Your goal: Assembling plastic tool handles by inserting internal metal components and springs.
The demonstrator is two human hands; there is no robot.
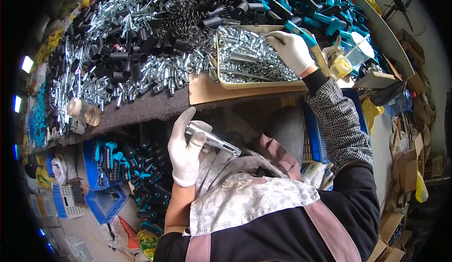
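Note:
My left hand, in a white knit glove, is wrapped round a slotted metal tube. The tube lies tilted above my lap, its slotted end pointing right and toward me. My right hand, also gloved, is over a cream tray on the bench. Its fingertips are pinched together above the tray's small metal parts; whatever they hold is too small or hidden to make out. Longer metal rods lie among the small parts. A teal plastic piece rests across the tray's far right corner.
Metal sleeves, black tubes, springs and teal handles are heaped across the bench. A jar stands at the left edge, a plastic container at the right. Blue crates and black-and-teal tools are below.

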